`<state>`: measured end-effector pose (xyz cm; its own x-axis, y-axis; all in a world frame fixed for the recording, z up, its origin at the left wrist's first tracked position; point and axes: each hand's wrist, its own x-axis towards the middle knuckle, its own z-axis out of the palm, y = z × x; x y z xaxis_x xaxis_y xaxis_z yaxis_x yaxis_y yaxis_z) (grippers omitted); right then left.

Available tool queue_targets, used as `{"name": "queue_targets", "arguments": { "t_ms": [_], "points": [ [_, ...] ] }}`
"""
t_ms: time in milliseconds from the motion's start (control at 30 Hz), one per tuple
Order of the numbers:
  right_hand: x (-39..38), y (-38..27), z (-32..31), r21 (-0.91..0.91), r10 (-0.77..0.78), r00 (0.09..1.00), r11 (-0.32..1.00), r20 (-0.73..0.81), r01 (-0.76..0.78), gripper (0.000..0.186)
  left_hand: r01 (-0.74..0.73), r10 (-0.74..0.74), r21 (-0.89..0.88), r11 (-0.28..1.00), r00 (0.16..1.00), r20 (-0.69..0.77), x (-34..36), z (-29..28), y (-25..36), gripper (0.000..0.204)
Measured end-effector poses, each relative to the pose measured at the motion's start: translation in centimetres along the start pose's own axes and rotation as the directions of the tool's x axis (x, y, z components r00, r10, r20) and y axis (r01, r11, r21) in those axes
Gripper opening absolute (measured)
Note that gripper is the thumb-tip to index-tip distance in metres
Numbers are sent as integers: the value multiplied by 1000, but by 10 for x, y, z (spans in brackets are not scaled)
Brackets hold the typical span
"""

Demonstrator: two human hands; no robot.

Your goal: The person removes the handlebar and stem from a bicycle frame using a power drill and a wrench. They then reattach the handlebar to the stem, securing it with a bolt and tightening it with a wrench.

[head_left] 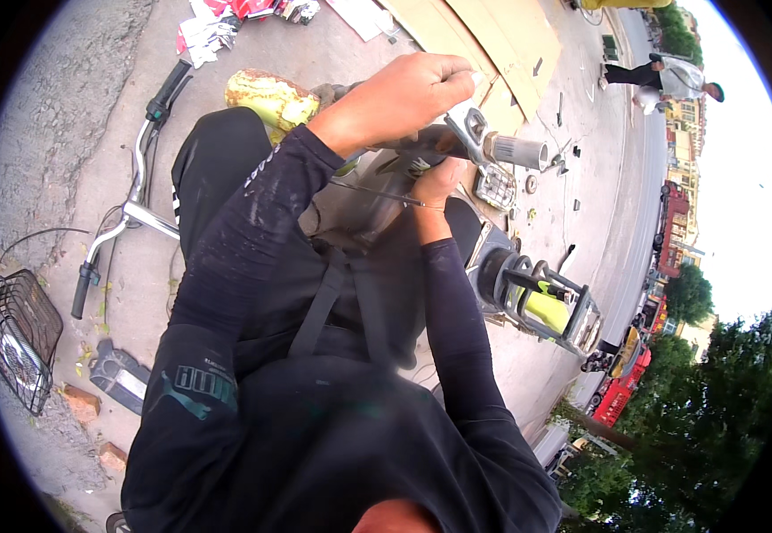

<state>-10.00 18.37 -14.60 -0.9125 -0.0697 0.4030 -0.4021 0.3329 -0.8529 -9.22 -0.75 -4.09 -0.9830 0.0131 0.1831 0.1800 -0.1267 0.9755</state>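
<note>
Seeming unfinished, the metal tube (517,151) sticks out bare, left hand (423,93) and right hand (439,183) curled beside it, holds unclear.

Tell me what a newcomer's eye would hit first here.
First, the left hand and right hand, near a ribbed metal cylinder above centre. Next, the silver handlebar at left, and a black wire basket lower, farther left. A patchy yellow cylinder left of the hands also stands out.

The person's left forearm (270,186) slants forward and rightward, the left hand (404,98) back uppermost, fingers (450,66) curled; nearer the body, the right hand (440,183) curls inward, its fingers partly hidden from me.
</note>
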Motion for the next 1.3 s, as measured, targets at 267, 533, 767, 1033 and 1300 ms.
{"name": "queue_targets", "arguments": {
  "t_ms": [267, 533, 767, 1033, 1300],
  "points": [
    [-4, -4, -2, 1, 97, 995, 995, 23, -97, 38, 29, -35, -91, 995, 997, -64, -5, 4, -3, 43],
    [-4, -7, -1, 6, 70, 997, 998, 39, -70, 38, 168, -154, -418, 893, 986, 67, -15, 3, -2, 40],
    [-1, 0, -4, -54, -11, 998, 998, 56, 14, 35, 197, -257, -336, 921, 956, -145, -12, 23, 11, 38],
    [0, -2, 0, -13, 24, 1000, 1000, 0, -24, 36, 199, -250, -332, 922, 961, -116, -13, 25, 9, 35],
    [0, 1, 0, -109, 2, 1000, 994, -26, -5, 40, 171, -246, -404, 899, 959, -141, -15, 29, 10, 27]
  ]
}}
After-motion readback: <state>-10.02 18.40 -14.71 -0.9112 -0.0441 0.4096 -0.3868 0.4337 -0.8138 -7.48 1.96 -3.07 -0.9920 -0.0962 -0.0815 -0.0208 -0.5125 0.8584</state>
